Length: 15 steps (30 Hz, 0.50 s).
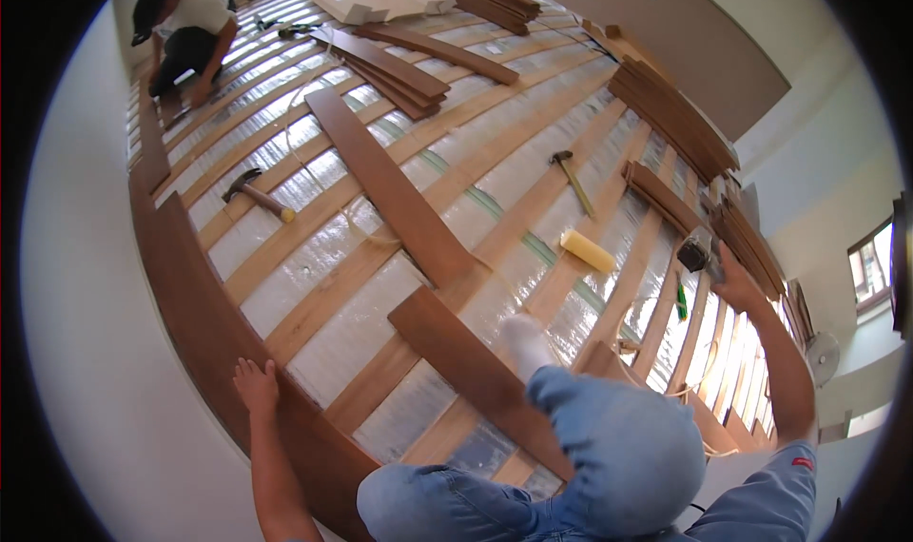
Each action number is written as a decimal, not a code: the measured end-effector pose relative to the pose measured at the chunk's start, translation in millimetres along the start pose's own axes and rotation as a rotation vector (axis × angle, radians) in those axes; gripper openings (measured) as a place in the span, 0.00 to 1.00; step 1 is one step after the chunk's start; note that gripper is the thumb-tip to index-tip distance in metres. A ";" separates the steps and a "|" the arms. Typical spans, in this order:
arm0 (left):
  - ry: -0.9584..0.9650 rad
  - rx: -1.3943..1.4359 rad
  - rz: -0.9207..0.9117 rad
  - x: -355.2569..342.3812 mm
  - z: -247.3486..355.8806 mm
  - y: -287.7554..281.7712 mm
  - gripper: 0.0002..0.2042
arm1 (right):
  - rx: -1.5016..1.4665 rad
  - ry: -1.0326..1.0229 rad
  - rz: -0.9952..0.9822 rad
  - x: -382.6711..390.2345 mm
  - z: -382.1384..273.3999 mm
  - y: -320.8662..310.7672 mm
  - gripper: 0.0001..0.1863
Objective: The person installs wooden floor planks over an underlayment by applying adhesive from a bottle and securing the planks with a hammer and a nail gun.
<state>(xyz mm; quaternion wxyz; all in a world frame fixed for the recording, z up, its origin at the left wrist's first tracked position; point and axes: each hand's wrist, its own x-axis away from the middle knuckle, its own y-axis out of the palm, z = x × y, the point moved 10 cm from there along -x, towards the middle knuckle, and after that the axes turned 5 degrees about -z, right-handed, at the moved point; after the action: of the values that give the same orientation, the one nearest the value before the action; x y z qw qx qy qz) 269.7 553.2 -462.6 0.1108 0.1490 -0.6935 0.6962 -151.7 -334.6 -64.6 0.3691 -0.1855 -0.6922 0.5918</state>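
My left hand point(257, 382) lies with fingers spread on a dark brown board point(195, 290) along the white wall at the left. My right hand point(732, 280), raised at the right, is closed on a black-and-silver tool point(702, 255); its exact kind is unclear. A green-handled tool point(681, 297) lies below that hand. A loose brown board point(466, 376) lies beside my jeans-clad legs. A hammer point(255, 195) rests on the battens at the left, another hammer point(575, 183) right of centre, and a cream cylindrical roll point(587, 251) near it.
Wooden battens point(333, 209) cross silver sheeting. A long plank point(380, 181) lies mid-floor. Plank stacks point(666, 114) line the right and back point(390, 71), near cardboard point(380, 0). A person point(190, 38) crouches at the far upper left. A fan point(823, 352) stands at the right.
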 end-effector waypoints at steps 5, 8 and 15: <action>0.103 0.151 0.172 81.6 9.5 27.7 0.32 | -0.188 -0.100 0.067 -57.3 29.7 85.5 0.60; 0.170 0.151 0.197 123.3 4.7 34.7 0.30 | -0.229 -0.141 -0.038 -109.4 45.7 137.3 0.61; 0.172 0.524 -0.090 123.8 66.8 -25.0 0.19 | 0.030 -0.032 -0.001 -246.4 73.4 219.5 0.57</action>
<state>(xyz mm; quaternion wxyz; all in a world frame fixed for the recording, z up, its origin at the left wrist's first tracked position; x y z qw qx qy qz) 167.1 480.4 -395.0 0.1578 0.1438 -0.4704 0.8562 -82.5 -504.9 -348.3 0.3612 -0.1701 -0.6891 0.6048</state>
